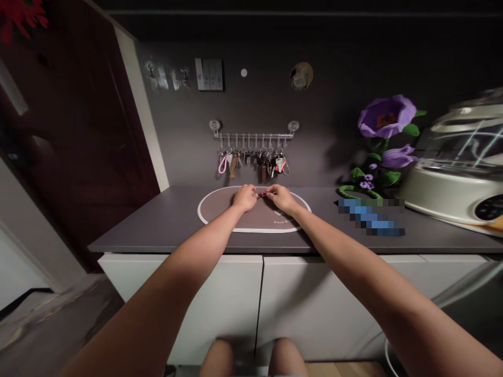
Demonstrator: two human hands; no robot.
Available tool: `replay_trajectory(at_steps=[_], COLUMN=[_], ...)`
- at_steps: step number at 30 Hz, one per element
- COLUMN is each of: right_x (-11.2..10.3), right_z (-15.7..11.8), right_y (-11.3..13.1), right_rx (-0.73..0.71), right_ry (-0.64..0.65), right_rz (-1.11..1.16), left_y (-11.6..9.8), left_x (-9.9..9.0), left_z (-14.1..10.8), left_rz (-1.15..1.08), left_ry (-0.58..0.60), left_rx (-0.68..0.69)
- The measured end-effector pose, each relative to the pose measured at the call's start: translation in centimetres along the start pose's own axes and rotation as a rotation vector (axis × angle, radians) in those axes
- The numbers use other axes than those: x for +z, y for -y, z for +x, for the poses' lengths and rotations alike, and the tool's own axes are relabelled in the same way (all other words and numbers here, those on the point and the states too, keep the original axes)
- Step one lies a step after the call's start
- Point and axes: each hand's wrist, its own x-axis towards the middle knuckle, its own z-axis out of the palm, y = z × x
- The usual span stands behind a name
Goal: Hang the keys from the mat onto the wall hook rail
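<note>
Above an oval brown mat (220, 207) with a white border, my two hands come close together. My left hand (245, 198) is closed, its fingertips at the left end of a small red object (262, 195). From the other side, my right hand (281, 199) pinches the same red object between thumb and fingers. It has a dark or metallic part, too small to name for certain. Just behind the hands, several keys and key fobs (264, 172) hang in a row from a clear hook rail (255, 136) on the wall.
The mat lies on a dark grey countertop (149, 220) over white cabinets (220, 288). To the right stand purple artificial flowers (387, 118), a blurred-out blue item (369, 215) and a cream appliance (451, 188) with a clear cover. A dark red door (78, 115) is at left.
</note>
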Motion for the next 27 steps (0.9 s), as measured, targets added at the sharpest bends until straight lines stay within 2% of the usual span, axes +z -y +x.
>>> replay_trajectory(at_steps=[8,14,19,23,27], right_x=[0.8,1.2,1.1,0.9,0.7], right_z=[1.1,1.3,1.3,1.1,0.7], right_y=[-0.4,-0.4,-0.5,-0.2,0.2], right_rx=[-0.05,-0.163,-0.227,-0.218,-0.134], right_ry=[0.02,0.056,0.067,0.071,0.058], right_rz=[-0.059,-0.311,-0.386,-0.326,-0.097], left_y=[0.1,0.1,-0.1,0.0,0.1], left_x=[-0.1,-0.2,-0.3,-0.2,-0.2], left_z=[0.0,0.0,-0.1,-0.1,0.1], left_rz=[0.027,0.015,-0.004,-0.025,-0.064], left_ry=[0.014,0.023,0.022,0.008,-0.013], left_rx=[-0.023,-0.026,-0.025,-0.018,0.011])
